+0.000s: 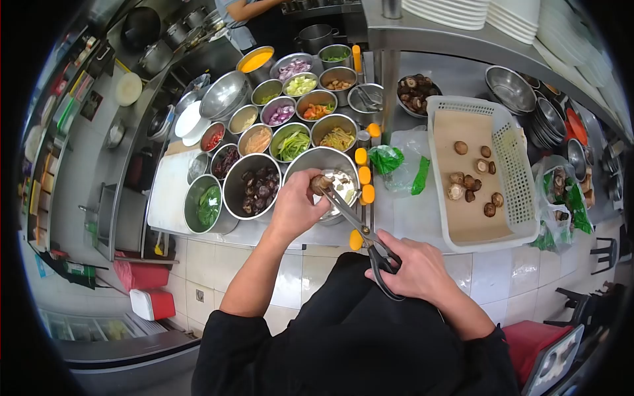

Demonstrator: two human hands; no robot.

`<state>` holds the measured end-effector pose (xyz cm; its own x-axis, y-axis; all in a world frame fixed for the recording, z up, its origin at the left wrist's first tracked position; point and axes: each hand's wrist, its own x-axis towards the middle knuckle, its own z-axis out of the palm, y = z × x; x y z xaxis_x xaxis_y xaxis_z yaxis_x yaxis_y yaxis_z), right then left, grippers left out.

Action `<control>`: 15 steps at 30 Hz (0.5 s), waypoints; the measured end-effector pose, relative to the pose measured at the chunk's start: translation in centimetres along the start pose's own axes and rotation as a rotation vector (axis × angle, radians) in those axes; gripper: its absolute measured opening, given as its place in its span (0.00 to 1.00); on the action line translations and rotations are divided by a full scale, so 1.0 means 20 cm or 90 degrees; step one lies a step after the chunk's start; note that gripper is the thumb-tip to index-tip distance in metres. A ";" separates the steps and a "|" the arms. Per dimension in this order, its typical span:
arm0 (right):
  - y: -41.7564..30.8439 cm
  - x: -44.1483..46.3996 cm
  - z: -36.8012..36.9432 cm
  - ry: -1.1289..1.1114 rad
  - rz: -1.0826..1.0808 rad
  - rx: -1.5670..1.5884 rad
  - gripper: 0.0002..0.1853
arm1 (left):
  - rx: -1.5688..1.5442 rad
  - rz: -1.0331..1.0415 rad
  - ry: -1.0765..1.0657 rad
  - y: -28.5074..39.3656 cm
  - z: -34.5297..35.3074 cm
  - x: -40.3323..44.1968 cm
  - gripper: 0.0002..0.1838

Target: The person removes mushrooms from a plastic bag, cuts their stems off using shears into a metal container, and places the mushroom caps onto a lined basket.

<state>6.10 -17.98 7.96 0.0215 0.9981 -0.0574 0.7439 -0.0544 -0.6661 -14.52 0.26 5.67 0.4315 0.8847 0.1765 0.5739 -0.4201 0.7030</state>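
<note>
Between the fingers of my left hand (294,206) is a brown mushroom (320,185), held above a steel pot (321,157) with pale cut pieces in it. My right hand (419,267) grips the black handles of a pair of scissors (356,228). Their blades reach up to the mushroom's underside; whether they are closed on the stem I cannot tell. Left of that pot stands another steel pot (232,208) with dark mushrooms (259,190) inside. To the right, a white plastic basket (441,198) lined with brown paper holds several loose mushrooms (471,183).
Steel containers of chopped vegetables (290,142) crowd the counter behind the pots. A pot with green leaves (201,208) and a white board (173,191) lie left. Plastic bags (403,162) flank the basket. A steel shelf (462,45) with plates overhangs the right. Another person (247,16) stands behind.
</note>
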 end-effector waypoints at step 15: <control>0.00 0.02 0.01 -0.072 0.055 0.121 0.27 | 0.168 -0.019 -0.051 -0.22 -0.13 -0.12 0.26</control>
<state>5.93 -17.68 7.74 -0.0033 0.9807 -0.1955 0.6029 -0.1540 -0.7828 -19.80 0.57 3.98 0.4588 0.8834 0.0959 0.7444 -0.4410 0.5014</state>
